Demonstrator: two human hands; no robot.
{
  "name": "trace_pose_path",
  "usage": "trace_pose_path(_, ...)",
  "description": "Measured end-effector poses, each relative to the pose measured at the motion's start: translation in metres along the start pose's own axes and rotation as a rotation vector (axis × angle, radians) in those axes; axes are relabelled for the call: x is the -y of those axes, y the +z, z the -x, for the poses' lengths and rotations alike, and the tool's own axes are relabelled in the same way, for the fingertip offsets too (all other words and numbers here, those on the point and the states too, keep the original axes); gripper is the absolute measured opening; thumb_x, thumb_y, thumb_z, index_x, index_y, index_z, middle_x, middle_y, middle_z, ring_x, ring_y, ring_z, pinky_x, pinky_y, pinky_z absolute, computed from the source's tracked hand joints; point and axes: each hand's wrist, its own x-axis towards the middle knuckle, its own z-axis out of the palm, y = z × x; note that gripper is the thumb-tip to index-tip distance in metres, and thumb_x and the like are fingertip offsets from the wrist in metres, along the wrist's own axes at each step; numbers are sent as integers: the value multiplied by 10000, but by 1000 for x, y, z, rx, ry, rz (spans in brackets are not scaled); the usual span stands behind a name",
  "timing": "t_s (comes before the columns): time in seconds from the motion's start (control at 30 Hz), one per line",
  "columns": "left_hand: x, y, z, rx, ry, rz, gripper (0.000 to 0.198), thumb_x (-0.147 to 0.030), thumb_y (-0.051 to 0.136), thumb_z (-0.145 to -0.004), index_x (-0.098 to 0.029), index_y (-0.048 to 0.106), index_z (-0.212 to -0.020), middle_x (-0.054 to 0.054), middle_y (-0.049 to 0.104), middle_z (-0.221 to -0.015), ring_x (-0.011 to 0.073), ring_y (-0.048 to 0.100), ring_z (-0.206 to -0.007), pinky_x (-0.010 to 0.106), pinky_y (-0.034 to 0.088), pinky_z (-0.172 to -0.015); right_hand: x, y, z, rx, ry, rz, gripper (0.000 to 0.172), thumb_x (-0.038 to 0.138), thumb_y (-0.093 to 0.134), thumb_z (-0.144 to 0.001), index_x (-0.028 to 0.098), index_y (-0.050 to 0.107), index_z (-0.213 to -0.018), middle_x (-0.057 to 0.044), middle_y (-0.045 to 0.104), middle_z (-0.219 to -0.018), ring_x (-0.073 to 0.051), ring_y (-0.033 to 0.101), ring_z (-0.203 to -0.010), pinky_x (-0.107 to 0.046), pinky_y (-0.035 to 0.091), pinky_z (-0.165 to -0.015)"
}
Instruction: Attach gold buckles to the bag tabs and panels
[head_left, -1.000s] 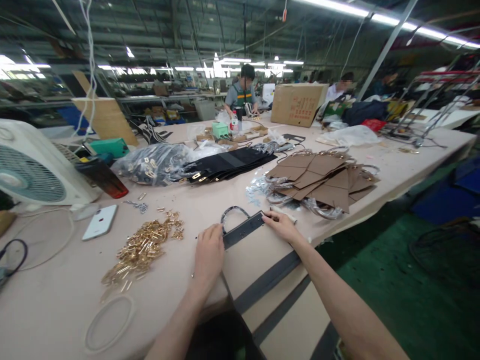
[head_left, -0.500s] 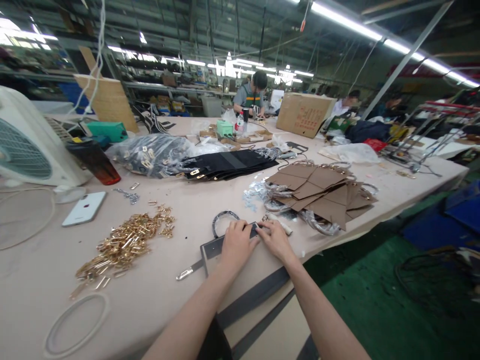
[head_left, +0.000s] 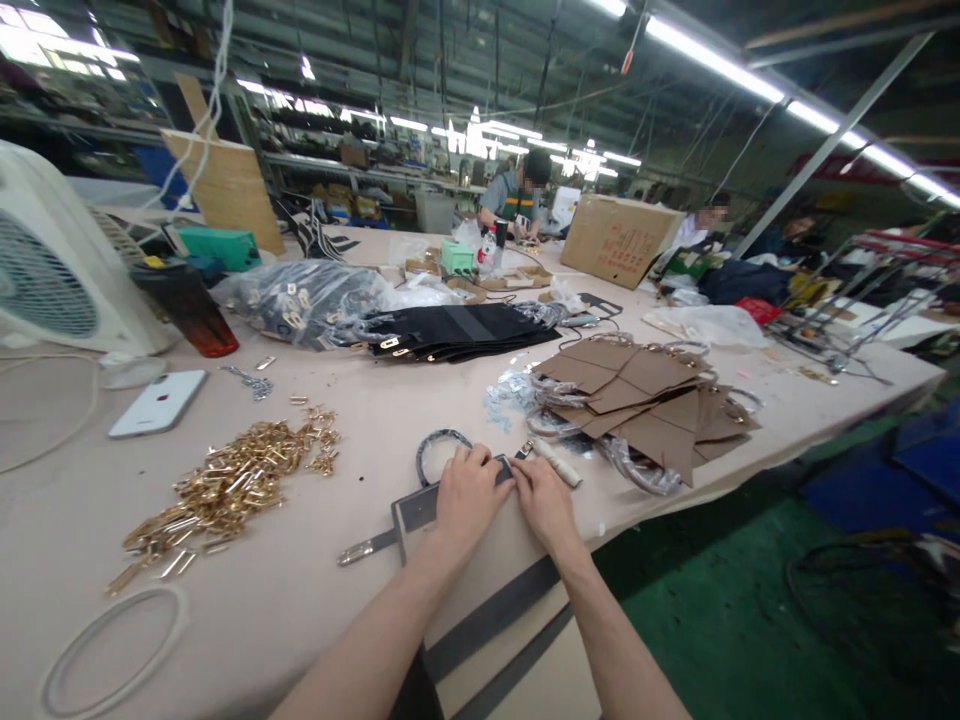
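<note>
Hands have come together since the first frame – left hand [head_left: 469, 500] and right hand [head_left: 546, 503] hold, fingers curled, the dark webbing band [head_left: 420, 510] of the tan bag panel [head_left: 495, 610] (pinning it flat), metal-tipped strap [head_left: 367, 547] out left.

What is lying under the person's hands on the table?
A beige panel with dark straps; the part beneath the left hand and right hand is hidden.

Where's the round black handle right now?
In the head view, the dark loop handle lies on the table, just beyond the person's left hand, with the right hand further to its right.
</note>
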Motion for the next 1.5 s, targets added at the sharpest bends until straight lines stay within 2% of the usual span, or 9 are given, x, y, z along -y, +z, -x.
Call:
trace_pose_path(0.2, -2, 0, -2, 23, 48, -21, 159, -340, 709, -950, -211, 704, -1042, 70, 650, -1071, 289, 559, -1037, 444, 470, -865, -7, -5, -7, -42, -73, -149, 339, 359, 512, -1018, 224, 747, -1221, -120, 733, -1141, -284, 696, -1038, -432, 565, -951)
trace_pose_path(0.37, -3, 2, -2, 14, 94, -49, 138, -293, 677, -962, -189, 680, -1052, 65, 651, -1071, 292, 569, -1032, 450, 474, -856, -14, -24, -59, -122, -108, -215, 318, 380, 549, -995, 192, 752, -1152, -134, 742, -1132, -273, 698, -996, -400, 575, -886)
trace_pose_path(0.63, 0, 3, -2, 22, 92, -25, 109, -295, 645, -973, -206, 666, -1032, 62, 650, -1061, 285, 576, -998, 461, 466, -836, -16, -32, -149, 311, -301, 43, 226, 168, 674, -849, 207, 812, -1023, -66, 786, -1016, -231, 709, -930, -348, 526, -918)
trace_pose_path(0.9, 0, 3, -3, 25, 46, 29, 59, -283, 631, -981, -226, 645, -973, 40, 657, -1038, 273, 575, -993, 459, 451, -832, -12, -27, -182, 585, -430, 91, 174, 167, 744, -824, 207, 830, -970, -53, 792, -1009, -212, 713, -973, -283, 514, -908)
trace_pose_path(1.1, -2, 5, -3, 35, -14, 27, 116, -329, 643, -981, -231, 649, -1043, 50, 628, -1095, 269, 570, -1056, 439, 469, -888, -19, -11, -197, 691, -360, 99, 139, 85, 767, -751, 188, 813, -831, -23, 764, -806, -190, 670, -767, -250, 475, -740)
trace_pose_path(1.2, 1, 8, -3, 34, -15, 61, 255, -389, 703, -949, -225, 643, -1135, 61, 606, -1136, 268, 569, -1078, 427, 482, -930, -21, -7, -197, 657, -320, 124, 145, 52, 786, -704, 191, 778, -747, -10, 720, -728, -176, 616, -695, -252, 432, -689)
trace_pose_path(1.3, 3, 10, -2, 36, -9, 86, 389, -445, 773, -893, -208, 641, -1171, 70, 595, -1153, 272, 571, -1081, 427, 496, -960, -19, -12, -186, 559, -321, 135, 146, 50, 773, -721, 190, 746, -755, -27, 724, -835, -178, 613, -771, -255, 430, -738)
trace_pose_path(1.4, 4, 10, -2, 31, -16, 92, 439, -464, 802, -866, -193, 648, -1175, 77, 598, -1148, 278, 573, -1089, 429, 503, -973, -14, -24, -164, 429, -347, 117, 95, 108, 691, -837, 178, 737, -880, -59, 714, -957, -195, 618, -899, -277, 443, -847)
trace_pose_path(1.5, 4, 9, -1, 36, -21, 91, 449, -472, 810, -856, -184, 661, -1167, 84, 604, -1143, 283, 577, -1089, 429, 512, -963, -10, -35, -132, 241, -308, -35, 170, 225, 580, -955, 164, 709, -1047, -81, 697, -1009, -202, 609, -919, -312, 458, -873)
